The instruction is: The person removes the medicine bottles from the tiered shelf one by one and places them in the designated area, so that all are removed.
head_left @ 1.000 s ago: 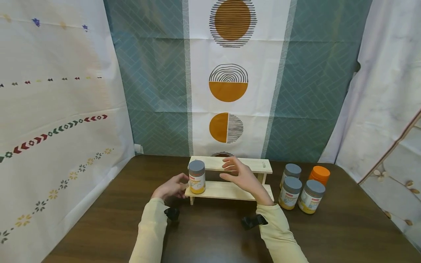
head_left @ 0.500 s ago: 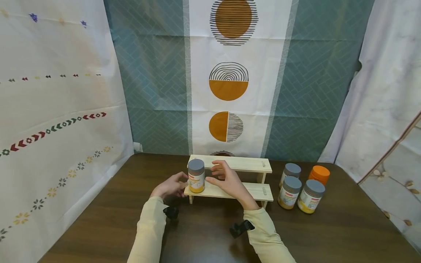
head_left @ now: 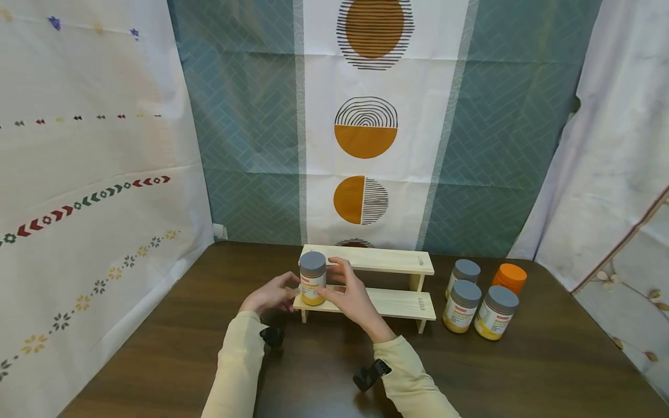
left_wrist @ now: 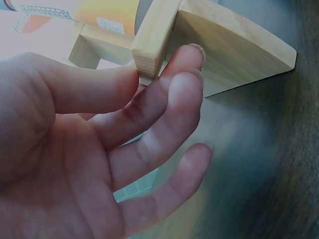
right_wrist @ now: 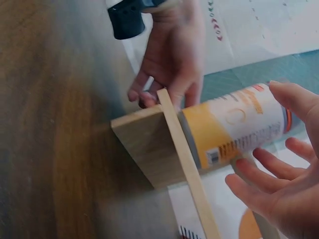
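Note:
A jar (head_left: 312, 278) with a grey lid and a white-and-yellow label stands upright at the left end of the lower step of a two-step wooden shelf (head_left: 392, 303). My left hand (head_left: 269, 296) pinches that end of the step; in the left wrist view the thumb (left_wrist: 94, 89) lies against the board's edge, with fingers on its other side. My right hand (head_left: 351, 296) is at the jar's right side, thumb reaching across its front in the head view. The right wrist view shows its fingers (right_wrist: 264, 179) spread beside the jar, not wrapped round it.
To the right of the shelf several more jars stand close together: grey-lidded ones (head_left: 462, 306) and one with an orange lid (head_left: 509, 277). The dark wooden table (head_left: 308, 371) reaches back to a patterned cloth (head_left: 251, 197), with white cloths at both sides.
My right hand has moved left along the shelf, from over its middle to the jar's side. The left hand keeps its place at the shelf's end, and the jar stands where it was.

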Motion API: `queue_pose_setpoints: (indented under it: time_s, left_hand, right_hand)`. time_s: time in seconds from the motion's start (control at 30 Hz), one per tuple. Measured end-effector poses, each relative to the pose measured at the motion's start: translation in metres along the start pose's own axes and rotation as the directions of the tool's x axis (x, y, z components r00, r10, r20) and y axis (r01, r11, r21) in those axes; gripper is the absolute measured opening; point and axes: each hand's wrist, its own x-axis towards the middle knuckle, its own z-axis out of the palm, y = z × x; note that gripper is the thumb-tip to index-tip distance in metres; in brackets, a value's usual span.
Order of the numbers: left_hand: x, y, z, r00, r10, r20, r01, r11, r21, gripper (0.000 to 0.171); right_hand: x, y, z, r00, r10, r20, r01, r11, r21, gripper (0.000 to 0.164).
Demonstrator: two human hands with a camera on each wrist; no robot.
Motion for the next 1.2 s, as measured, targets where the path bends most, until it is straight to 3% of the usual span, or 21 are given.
queue_pose_setpoints:
  time_s: [0.47, 0.57, 0.73, 1.03, 1.2]
  left_hand:
    - [0.001, -0.001, 0.004, 1.000, 0.014, 0.009, -0.014, 1.000, 0.022, 0.028]
    - [0.001, -0.002, 0.003, 1.000, 0.023, 0.011, -0.023, 1.000, 0.021, 0.027]
    - [0.000, 0.001, 0.001, 1.000, 0.028, 0.006, -0.028, 0.999, 0.018, 0.026]
    - [-0.003, 0.003, -0.001, 1.000, 0.024, -0.008, -0.024, 0.999, 0.030, 0.028]
    - [-0.007, 0.005, -0.002, 0.997, 0.072, 0.021, -0.073, 0.997, 0.029, 0.027]
  right_hand:
    - [0.001, 0.008, 0.022, 1.000, -0.008, 0.020, 0.007, 0.999, 0.035, 0.071]
    - [0.004, 0.019, 0.027, 0.999, -0.039, -0.011, 0.039, 0.999, 0.013, 0.068]
    - [0.006, 0.017, 0.028, 0.996, -0.083, -0.040, 0.080, 0.995, -0.055, 0.065]
    - [0.003, -0.002, 0.014, 0.991, -0.127, -0.050, 0.119, 0.985, -0.128, 0.063]
    - [-0.002, -0.014, -0.005, 0.989, -0.113, -0.099, 0.091, 0.976, -0.199, 0.064]
